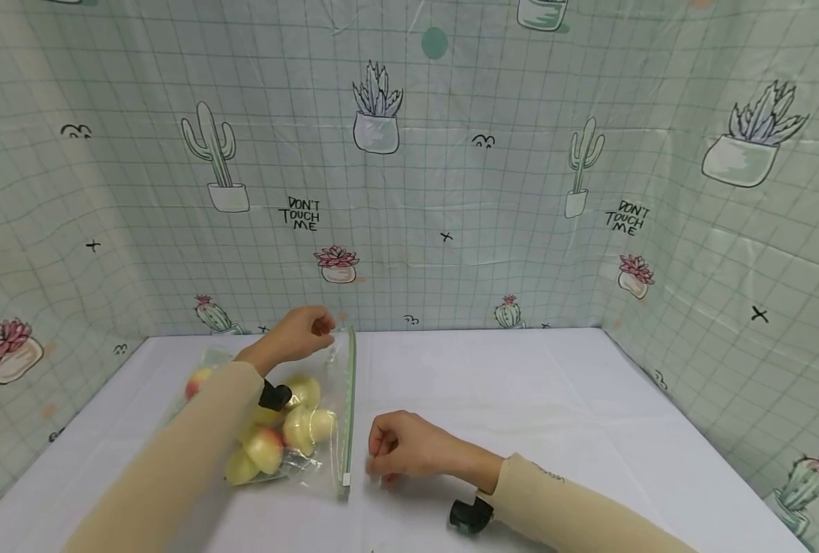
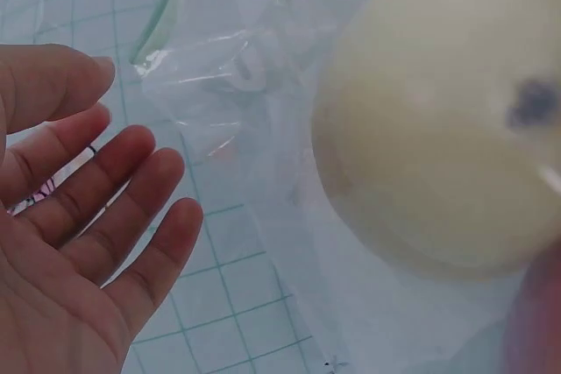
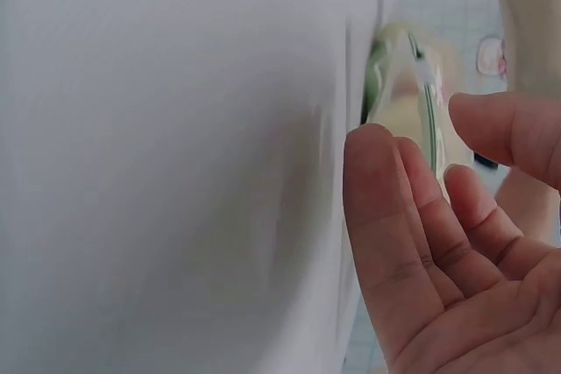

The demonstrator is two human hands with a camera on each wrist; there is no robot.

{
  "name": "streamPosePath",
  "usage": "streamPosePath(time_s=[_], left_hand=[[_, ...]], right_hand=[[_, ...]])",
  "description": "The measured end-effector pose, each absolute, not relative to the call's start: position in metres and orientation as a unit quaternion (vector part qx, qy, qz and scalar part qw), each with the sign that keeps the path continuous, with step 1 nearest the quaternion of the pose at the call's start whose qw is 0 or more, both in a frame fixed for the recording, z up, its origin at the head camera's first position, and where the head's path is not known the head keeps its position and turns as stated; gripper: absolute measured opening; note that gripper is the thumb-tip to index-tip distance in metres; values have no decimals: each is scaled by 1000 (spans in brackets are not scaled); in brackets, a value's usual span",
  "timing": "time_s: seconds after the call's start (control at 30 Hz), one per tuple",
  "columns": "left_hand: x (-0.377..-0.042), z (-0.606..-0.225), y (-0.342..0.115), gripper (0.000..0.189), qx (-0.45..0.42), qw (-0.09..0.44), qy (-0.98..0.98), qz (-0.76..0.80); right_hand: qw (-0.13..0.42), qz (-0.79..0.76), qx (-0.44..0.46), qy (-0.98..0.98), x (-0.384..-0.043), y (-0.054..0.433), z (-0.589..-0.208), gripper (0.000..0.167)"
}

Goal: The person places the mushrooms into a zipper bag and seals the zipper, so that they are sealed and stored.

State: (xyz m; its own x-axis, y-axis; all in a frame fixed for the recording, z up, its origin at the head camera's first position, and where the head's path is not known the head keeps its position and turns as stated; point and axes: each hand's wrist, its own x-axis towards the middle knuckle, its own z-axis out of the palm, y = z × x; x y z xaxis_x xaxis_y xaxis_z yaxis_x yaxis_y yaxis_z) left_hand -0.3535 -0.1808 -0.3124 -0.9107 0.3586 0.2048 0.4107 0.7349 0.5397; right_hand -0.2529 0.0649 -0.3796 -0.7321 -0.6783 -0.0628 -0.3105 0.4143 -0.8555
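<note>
A clear zip bag point(image 1: 339, 369) lies on the table with several fruits inside, some pale yellow point(image 1: 303, 392), others red and yellow point(image 1: 266, 450). Its green zip strip point(image 1: 350, 399) runs down the right side, and a white slider point(image 1: 346, 479) sits at the near end. Over the bag's far corner hovers my left hand point(image 1: 299, 334), its fingers relaxed and holding nothing. The left wrist view shows a pale round fruit point(image 2: 421, 146) up close through the plastic. Just right of the slider, my right hand point(image 1: 412, 445) has loosely bent fingers, apart from the bag.
A white cloth covers the table point(image 1: 520, 399), which extends to the right of the bag. Behind and at both sides hangs a gridded curtain point(image 1: 444, 184) printed with potted plants. Dark wrist cameras point(image 1: 470, 516) are worn under both wrists.
</note>
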Motion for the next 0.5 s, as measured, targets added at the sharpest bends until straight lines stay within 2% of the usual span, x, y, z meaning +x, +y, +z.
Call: streamPosePath(time_s=[0.5], left_hand=[[-318, -311, -190, 19, -254, 49, -927, -271]], right_hand=[[17, -283, -323, 903, -274, 111, -372, 10]])
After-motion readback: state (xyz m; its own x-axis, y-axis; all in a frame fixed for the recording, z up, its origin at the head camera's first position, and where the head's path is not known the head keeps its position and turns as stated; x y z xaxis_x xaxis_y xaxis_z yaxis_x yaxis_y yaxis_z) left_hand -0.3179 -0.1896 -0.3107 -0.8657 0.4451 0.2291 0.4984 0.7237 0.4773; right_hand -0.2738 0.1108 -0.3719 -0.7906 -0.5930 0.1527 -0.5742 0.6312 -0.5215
